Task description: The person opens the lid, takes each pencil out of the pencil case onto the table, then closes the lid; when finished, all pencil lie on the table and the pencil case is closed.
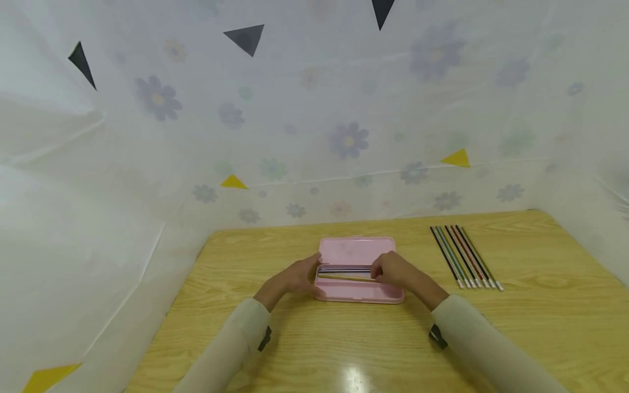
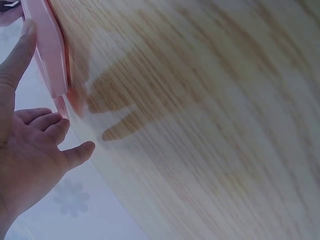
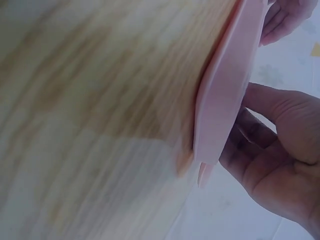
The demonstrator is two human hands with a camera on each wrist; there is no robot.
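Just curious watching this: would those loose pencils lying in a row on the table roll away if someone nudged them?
Probably. The pencils look thin, stiff and light, so a sideways nudge would likely roll them across the smooth, glossy table. Nothing borders the row to stop them.

Smooth pink plastic case [image 1: 361, 292] on glossy wood-grain table [image 1: 540, 327].
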